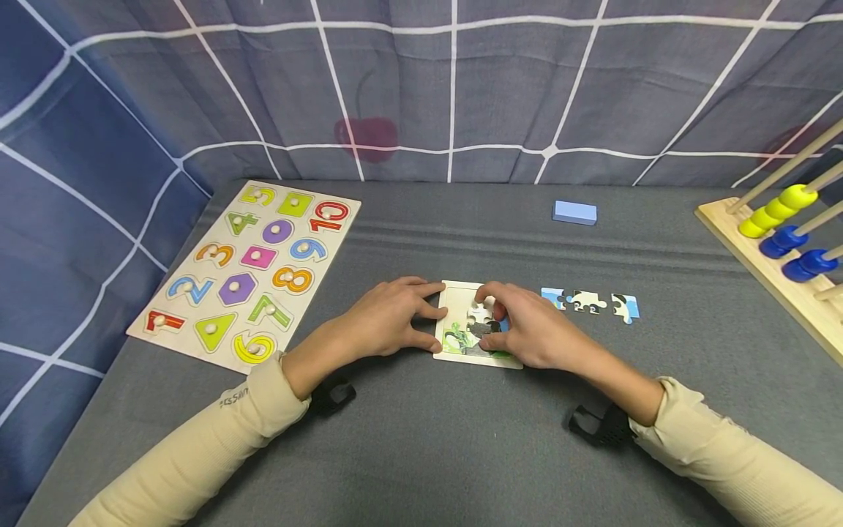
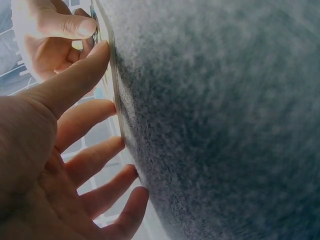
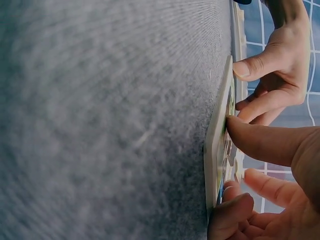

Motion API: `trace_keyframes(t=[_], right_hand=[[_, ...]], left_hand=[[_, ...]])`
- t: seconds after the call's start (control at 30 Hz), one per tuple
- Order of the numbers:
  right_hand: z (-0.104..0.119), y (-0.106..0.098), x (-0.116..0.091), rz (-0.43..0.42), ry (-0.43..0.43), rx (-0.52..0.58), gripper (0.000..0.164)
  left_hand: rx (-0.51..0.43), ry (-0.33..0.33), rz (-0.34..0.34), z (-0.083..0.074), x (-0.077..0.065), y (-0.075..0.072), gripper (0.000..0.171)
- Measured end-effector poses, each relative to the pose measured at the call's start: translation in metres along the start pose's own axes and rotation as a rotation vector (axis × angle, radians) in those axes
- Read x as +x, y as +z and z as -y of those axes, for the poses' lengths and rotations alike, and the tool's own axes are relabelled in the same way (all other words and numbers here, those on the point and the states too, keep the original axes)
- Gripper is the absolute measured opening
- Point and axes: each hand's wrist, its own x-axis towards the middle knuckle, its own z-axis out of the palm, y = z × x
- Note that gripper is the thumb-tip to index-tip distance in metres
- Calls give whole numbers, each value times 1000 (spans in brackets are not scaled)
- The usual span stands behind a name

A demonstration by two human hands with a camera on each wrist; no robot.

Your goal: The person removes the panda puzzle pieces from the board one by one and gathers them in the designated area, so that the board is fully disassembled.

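Observation:
A small wooden jigsaw board (image 1: 454, 294) lies in front of me, with part of a picture showing green leaves and black-and-white shapes. Along its left edge, my left hand (image 1: 391, 320) is spread, thumb and fingertips touching the rim. My right hand (image 1: 536, 329) bends over the board's right half. Its curled fingers hold a mostly white puzzle piece (image 1: 479, 313), which stands slightly raised off the board in the right wrist view. The right thumb (image 3: 255, 140) rests at the board's surface. The right hand hides the board's right part.
Three loose puzzle pieces (image 1: 587, 301) lie in a row right of the board. Behind them is a blue block (image 1: 574, 213). A number-and-shape peg board (image 1: 217, 285) lies at left, a wooden bead counter (image 1: 777, 263) stands at right, and a checked curtain (image 1: 421, 88) hangs behind.

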Motion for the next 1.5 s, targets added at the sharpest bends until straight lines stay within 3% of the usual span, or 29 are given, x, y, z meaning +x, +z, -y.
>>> trace_keyframes(t=[0.27,0.57,0.9,1.17,1.5], right_hand=[[2,2,-2,-23,-7,22,45],[0,0,-5,12,-20,177,37],[0,3,-3,9,-55,208,36],[-1,4,-4,-20,-35,224,35],[-4,2,-5,-49,-18,349,36]], left_hand=[[-2,0,1,0,0,1,54],[4,6,-2,-1,0,1,54],[5,11,-5,0,0,1,54],[8,6,-1,0,0,1,54],[15,9,-1,-2,-1,-1,54]])
